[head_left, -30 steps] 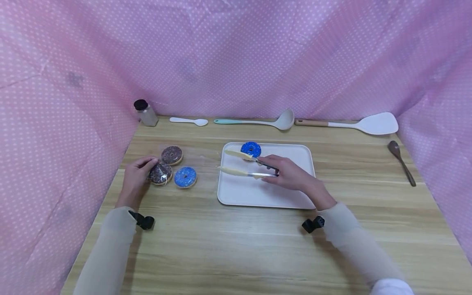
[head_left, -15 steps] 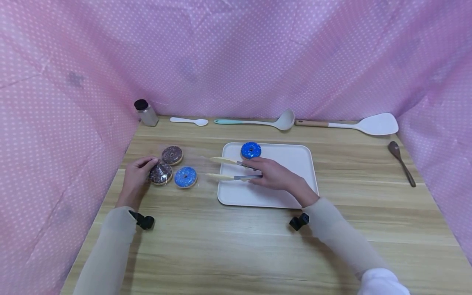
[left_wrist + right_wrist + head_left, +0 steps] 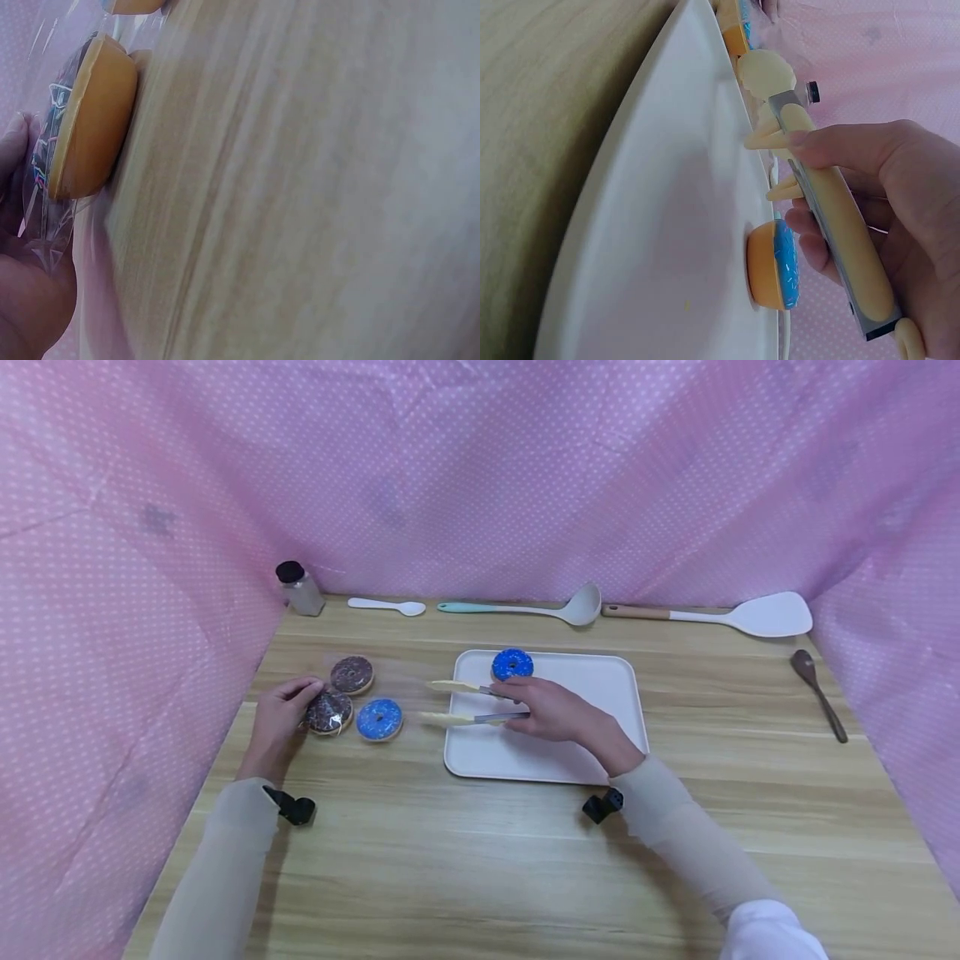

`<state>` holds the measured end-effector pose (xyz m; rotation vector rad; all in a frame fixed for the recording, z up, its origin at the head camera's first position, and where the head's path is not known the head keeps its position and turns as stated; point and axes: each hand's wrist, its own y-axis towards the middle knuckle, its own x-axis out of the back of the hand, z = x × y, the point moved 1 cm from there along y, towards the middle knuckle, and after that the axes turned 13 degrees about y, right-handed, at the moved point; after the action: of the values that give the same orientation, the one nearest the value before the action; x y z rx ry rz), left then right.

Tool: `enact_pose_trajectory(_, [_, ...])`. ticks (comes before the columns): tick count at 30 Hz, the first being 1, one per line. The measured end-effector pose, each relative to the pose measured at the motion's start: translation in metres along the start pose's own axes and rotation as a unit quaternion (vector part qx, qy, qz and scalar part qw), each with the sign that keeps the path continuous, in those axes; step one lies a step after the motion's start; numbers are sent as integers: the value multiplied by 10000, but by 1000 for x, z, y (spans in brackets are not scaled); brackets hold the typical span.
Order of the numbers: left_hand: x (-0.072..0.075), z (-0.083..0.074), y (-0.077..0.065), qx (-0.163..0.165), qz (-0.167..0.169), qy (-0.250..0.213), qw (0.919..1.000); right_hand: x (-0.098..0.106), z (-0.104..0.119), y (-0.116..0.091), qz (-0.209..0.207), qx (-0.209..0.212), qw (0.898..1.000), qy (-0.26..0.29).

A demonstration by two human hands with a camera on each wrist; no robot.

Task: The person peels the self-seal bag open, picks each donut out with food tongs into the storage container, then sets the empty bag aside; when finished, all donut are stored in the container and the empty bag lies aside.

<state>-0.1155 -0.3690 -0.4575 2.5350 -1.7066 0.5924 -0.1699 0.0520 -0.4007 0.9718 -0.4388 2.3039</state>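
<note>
At the left, my left hand (image 3: 276,722) pinches the end of a clear plastic bag (image 3: 52,236). Inside the bag are a brown sprinkled donut (image 3: 352,675), a darker one (image 3: 331,713) close to my fingertips, and a light blue donut (image 3: 379,720). My right hand (image 3: 558,714) grips a pair of tongs (image 3: 501,717) above a white tray (image 3: 480,760). The tongs' cream tips are spread, with nothing between them, and point left past the tray's edge toward the bag. A bright blue donut (image 3: 513,664) lies on the tray near its back edge, just behind the tongs.
Along the back of the table lie a small white spoon (image 3: 386,606), a ladle (image 3: 581,605) and a white spatula (image 3: 768,614). A black-capped jar (image 3: 302,591) stands at the back left. A brown wooden spoon (image 3: 817,693) lies at the right. Pink dotted cloth (image 3: 480,477) hangs behind.
My right hand has moved left with the tongs, from beside the bright blue donut to beyond the tray's left edge. The left hand has stayed at the bag.
</note>
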Motion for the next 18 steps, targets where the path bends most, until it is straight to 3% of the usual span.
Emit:
enact_pose_trajectory(7, [0, -1, 0, 4, -34, 65, 10000, -2, 2, 8, 132, -21, 9997, -184])
enact_pose_trajectory(18, [-2, 2, 1, 26, 137, -447, 9989, -7, 7, 27, 499, 350, 9981, 6])
